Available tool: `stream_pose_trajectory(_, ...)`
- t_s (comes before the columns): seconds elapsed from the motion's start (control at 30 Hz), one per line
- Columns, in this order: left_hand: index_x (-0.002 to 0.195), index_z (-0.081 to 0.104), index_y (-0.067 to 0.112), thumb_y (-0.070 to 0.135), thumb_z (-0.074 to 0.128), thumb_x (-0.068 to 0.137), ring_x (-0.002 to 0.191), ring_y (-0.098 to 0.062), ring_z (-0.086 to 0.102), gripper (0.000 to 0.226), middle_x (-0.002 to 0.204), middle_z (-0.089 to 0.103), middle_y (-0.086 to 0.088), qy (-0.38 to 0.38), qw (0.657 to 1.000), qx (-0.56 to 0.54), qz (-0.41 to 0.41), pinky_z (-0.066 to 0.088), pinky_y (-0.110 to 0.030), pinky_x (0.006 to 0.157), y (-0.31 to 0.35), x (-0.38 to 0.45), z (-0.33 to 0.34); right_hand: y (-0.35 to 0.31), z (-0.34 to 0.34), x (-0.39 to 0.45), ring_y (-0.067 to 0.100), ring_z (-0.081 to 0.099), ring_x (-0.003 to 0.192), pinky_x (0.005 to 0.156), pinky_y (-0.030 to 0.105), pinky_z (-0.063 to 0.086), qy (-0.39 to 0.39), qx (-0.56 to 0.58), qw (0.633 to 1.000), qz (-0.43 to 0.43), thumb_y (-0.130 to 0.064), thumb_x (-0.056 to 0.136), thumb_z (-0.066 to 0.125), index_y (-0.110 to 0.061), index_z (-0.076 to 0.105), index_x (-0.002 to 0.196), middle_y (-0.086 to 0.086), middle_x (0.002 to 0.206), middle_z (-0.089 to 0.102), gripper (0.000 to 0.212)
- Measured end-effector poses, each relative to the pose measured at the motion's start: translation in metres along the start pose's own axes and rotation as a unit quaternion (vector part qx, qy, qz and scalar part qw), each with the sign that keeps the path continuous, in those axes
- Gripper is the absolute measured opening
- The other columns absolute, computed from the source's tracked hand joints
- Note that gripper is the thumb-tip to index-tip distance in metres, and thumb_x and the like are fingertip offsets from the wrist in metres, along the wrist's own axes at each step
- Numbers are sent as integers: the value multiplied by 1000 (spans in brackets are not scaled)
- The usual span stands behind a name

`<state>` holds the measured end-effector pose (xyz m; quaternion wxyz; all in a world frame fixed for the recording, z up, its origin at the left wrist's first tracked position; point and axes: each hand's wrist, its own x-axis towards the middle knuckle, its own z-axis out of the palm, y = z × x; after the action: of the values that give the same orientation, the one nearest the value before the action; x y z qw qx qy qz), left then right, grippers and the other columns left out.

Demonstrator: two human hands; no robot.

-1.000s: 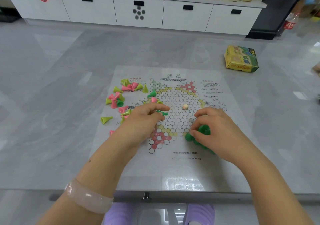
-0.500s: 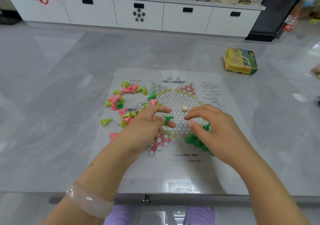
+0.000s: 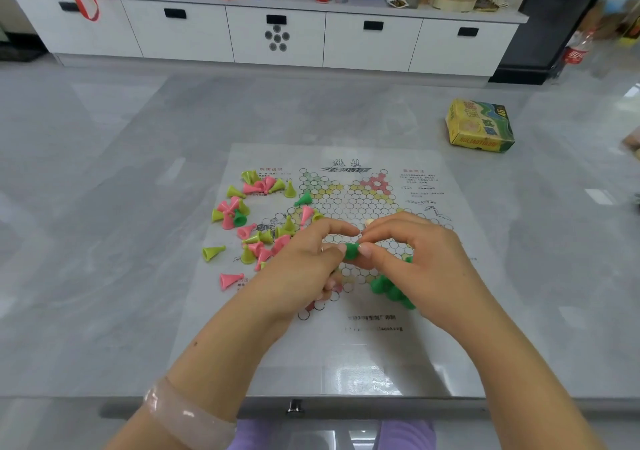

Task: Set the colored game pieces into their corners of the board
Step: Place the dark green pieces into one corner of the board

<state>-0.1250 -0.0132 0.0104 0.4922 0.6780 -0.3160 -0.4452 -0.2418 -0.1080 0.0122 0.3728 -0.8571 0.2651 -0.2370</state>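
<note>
- Pinching one green piece (image 3: 350, 250) together, left hand (image 3: 304, 262) and right hand (image 3: 415, 259) meet over the board (image 3: 346, 345).
- Loose pieces (image 3: 256, 207) (pink, yellow-green) litter the board's left edge.

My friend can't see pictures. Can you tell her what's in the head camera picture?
Two hands meet over a paper game board, the left hand and right hand both pinching one dark green cone piece. More dark green pieces stand under the right hand, and pink and light green pieces lie scattered at the left.
</note>
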Motion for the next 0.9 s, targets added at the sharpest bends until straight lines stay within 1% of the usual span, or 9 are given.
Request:
stream_pose_trajectory(0.17,109,54,29,16,37,97,41,-3,36,25,38,46,14,-5,1000,-2,1,33,-15,44,0,0,0,-1,1,1,-8,54,90,77,1,35,5,-8,1000,-3,-22,78,67,-30,66,77,-20,86,62,9)
stream_pose_trajectory(0.3,108,55,31,17,39,96,44,-6,36,24,53,46,5,-5,1000,2,4,32,-17,45,-1,0,-1,-1,1,0,-8,53,91,77,1,35,0,-12,1000,-2,-22,79,67,-29,68,79,-20,86,62,7)
stream_pose_trajectory(0.4,108,55,31,16,39,96,44,-5,36,24,49,47,9,-5,1000,1,6,32,-16,45,-1,0,-1,-1,1,1,-6,54,91,76,1,35,1,-10,1000,1,-22,79,66,-27,69,80,-19,87,63,6)
stream_pose_trajectory(0.5,108,55,30,17,39,96,44,-5,37,24,57,54,7,-8,1000,-1,4,34,-16,44,1,0,-1,-1,2,1,-6,54,90,76,2,35,6,-11,1000,2,-22,79,66,-28,69,79,-19,86,63,7)
stream_pose_trajectory(0.6,108,55,29,18,40,95,42,-3,39,22,65,65,11,-3,1000,1,-2,36,-15,44,2,0,-1,-2,0,0,-6,54,90,77,3,36,19,-8,1000,1,-21,80,65,-30,68,78,-19,84,63,10)
stream_pose_trajectory(0.67,106,56,27,16,42,94,42,-2,40,22,67,67,12,18,1000,0,-7,37,-14,45,3,1,-1,-3,-3,0,-7,54,90,78,3,38,35,0,999,1,-20,80,65,-32,66,76,-19,84,64,13)
stream_pose_trajectory(0.73,103,59,24,11,42,92,46,-4,40,23,70,64,8,52,999,-8,-10,36,-14,45,4,1,-5,-3,-7,1,-8,54,91,80,3,38,50,10,999,4,-19,81,64,-31,66,75,-19,83,64,14)
stream_pose_trajectory(0.83,91,62,21,14,46,92,56,-8,43,18,65,53,5,136,991,15,2,35,-17,51,5,1,-19,-5,-11,1,-7,55,91,82,5,40,64,23,998,10,-19,81,64,-33,65,73,-21,83,64,16)
stream_pose_trajectory(0.9,83,61,21,18,49,91,59,-11,45,14,64,50,4,207,976,70,23,35,-21,55,8,3,-36,-6,-14,2,-6,56,91,82,6,41,71,30,997,14,-20,82,63,-35,64,72,-22,84,64,18)
